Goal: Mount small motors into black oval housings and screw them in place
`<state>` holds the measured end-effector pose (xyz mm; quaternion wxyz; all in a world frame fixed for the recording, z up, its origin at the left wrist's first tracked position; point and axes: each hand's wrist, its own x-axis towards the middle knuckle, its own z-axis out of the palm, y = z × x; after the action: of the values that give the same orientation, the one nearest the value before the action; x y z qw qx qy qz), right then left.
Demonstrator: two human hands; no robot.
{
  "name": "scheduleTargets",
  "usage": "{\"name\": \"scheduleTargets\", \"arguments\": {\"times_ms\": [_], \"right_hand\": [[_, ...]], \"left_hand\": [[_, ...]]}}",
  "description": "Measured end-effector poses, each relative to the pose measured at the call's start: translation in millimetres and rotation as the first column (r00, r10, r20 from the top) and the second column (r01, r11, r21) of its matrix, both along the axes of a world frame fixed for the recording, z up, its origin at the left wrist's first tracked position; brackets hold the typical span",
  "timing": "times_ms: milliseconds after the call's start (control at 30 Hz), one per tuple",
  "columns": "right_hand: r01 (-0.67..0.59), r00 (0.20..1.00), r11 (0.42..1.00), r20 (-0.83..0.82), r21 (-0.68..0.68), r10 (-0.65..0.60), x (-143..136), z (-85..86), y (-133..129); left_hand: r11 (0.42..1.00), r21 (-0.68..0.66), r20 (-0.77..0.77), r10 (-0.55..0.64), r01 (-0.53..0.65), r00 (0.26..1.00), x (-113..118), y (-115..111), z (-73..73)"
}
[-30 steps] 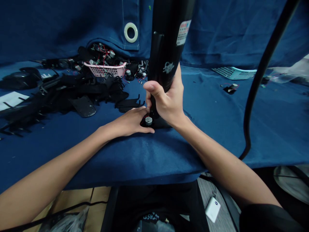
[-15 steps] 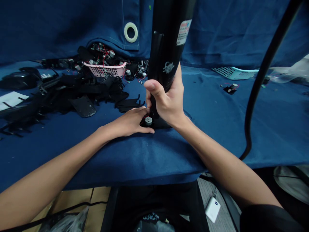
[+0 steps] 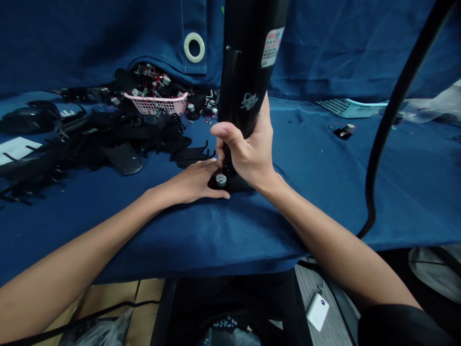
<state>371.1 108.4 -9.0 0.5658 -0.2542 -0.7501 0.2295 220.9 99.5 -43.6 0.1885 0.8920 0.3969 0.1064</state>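
My right hand (image 3: 252,149) is wrapped round a large black cylindrical tool (image 3: 248,62) with a white and red label, its narrow lower end pointing down at the cloth. Under that tip lies a black plastic part (image 3: 241,183) with a small round silver motor (image 3: 221,180) and thin red wire at its left end. My left hand (image 3: 196,181) rests on the cloth and holds the left end of this part, thumb on the near side and fingers on the far side. The exact contact of tool and part is hidden.
A pink basket (image 3: 158,105) of motors and wires stands at the back left, behind a heap of black plastic parts (image 3: 90,139). A green basket (image 3: 355,109), a small motor piece (image 3: 344,132) and a thick black cable (image 3: 374,158) are at the right.
The black tool and my right hand have shifted very slightly left in view. Both hands keep their grips.
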Motion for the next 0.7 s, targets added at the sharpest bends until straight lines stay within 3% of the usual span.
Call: {"name": "scheduleTargets", "arguments": {"times_ms": [100,267,500,633,700], "right_hand": [[0.009,0.998,1.0,-0.056,-0.003,-0.009,-2.4,-2.2,-1.0],[-0.009,1.0,1.0,-0.014,-0.024,0.009,-1.4,-0.8,-1.1],[0.055,0.988,0.998,-0.143,-0.026,-0.058,-5.6,-2.8,-4.9],[0.037,0.993,0.999,-0.108,-0.039,-0.041,-2.5,-3.9,-1.8],[-0.041,0.999,0.999,-0.028,-0.022,0.04,1.0,-2.4,1.6]], "left_hand": [[1.0,-0.006,0.006,0.001,-0.001,1.0,-0.2,-0.1,-0.4],[1.0,-0.001,0.007,-0.008,0.008,1.0,-0.2,0.0,-1.2],[1.0,-0.003,0.016,-0.017,0.017,1.0,-0.8,-0.5,1.0],[1.0,-0.004,0.013,-0.018,0.018,1.0,-0.8,-0.3,0.7],[1.0,-0.003,0.013,-0.018,0.018,1.0,-0.3,-0.2,0.0]]}}
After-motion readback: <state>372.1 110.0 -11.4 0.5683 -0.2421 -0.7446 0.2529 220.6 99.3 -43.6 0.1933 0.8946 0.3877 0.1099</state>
